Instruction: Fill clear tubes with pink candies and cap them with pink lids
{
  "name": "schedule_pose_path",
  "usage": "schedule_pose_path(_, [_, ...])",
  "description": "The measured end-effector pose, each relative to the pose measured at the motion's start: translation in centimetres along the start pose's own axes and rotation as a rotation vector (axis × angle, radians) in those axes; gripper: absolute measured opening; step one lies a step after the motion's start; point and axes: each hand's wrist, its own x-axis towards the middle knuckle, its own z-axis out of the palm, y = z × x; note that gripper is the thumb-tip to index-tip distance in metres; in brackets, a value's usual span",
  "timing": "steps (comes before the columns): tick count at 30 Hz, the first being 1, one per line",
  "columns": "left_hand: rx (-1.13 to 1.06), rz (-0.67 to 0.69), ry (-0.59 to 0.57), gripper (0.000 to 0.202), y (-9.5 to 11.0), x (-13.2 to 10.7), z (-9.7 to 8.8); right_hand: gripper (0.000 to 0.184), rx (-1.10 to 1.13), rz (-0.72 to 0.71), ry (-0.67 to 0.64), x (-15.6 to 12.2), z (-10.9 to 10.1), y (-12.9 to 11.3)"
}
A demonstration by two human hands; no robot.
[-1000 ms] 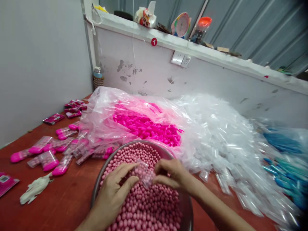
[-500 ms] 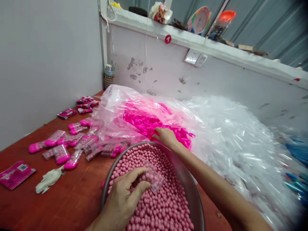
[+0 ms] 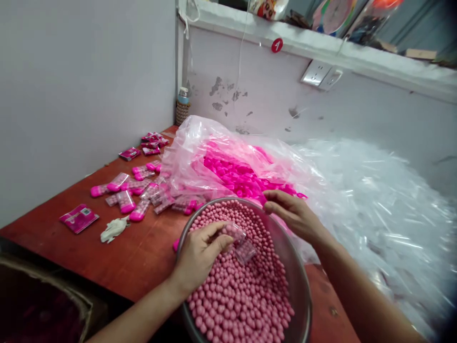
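Note:
Over a metal basin (image 3: 303, 290) of round pink beads (image 3: 228, 300), my left hand (image 3: 203, 252) pinches a small clear plastic case (image 3: 235, 232) with pink beads inside. Another clear case (image 3: 245, 251) lies on the beads just below it. My right hand (image 3: 293, 214) is past the basin's right rim, at the near edge of a heap of bright pink plastic caps (image 3: 235, 178). Its thumb and forefinger close around what looks like one pink cap, mostly hidden by the fingers. The heap sits in an open clear plastic bag (image 3: 189, 143).
Capped bead-filled cases (image 3: 126, 201) lie scattered on the red table (image 3: 150, 252) to the left, near a white glove (image 3: 114, 229) and a pink packet (image 3: 79, 218). Clear empty cases (image 3: 371, 200) pile up at right. An open carton (image 3: 46, 290) stands at lower left.
My right hand has drawn back from the cap heap toward the right rim of the basin. My left hand still holds its case over the beads. The view has swung left and down.

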Motion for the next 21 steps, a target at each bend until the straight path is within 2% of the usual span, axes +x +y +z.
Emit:
schedule_pose_path(1, [-0.01, 0.009, -0.005, 0.026, 0.0, 0.0, 0.1, 0.028, 0.136, -0.051, 0.004, -1.1, 0.6, -1.0])
schedule_pose_path(3, [-0.03, 0.027, -0.03, 0.027, 0.0, -0.2, 0.2, 0.024, 0.248, -0.12, -0.012, -2.8, 1.9, -3.0])
schedule_pose_path(7, [-0.066, 0.06, -0.088, 0.027, 0.1, -0.5, 0.5, 0.021, 0.226, -0.2, -0.03, -4.1, 3.2, -5.3])
schedule_pose_path(10, [-0.062, 0.067, -0.09, 0.027, 0.0, -0.7, 0.5, 0.022, 0.102, -0.254, -0.035, -4.4, 3.2, -5.3])
schedule_pose_path(13, [-0.017, 0.079, 0.001, 0.027, -0.1, -0.8, 0.3, 0.023, -0.05, -0.323, -0.029, -4.9, 3.0, -4.7])
schedule_pose_path(16, [0.079, 0.12, 0.063, 0.022, 0.1, -0.8, 0.2, 0.024, -0.067, -0.364, -0.01, -5.3, 2.8, -4.3])
schedule_pose_path(18, [0.117, 0.138, 0.026, 0.022, 0.3, -0.7, 0.2, 0.025, -0.041, -0.354, 0.016, -5.4, 2.9, -4.4])
schedule_pose_path(21, [0.117, 0.156, -0.018, 0.023, 0.7, -0.8, 0.3, 0.026, -0.023, -0.383, -0.026, -5.2, 3.3, -4.5])
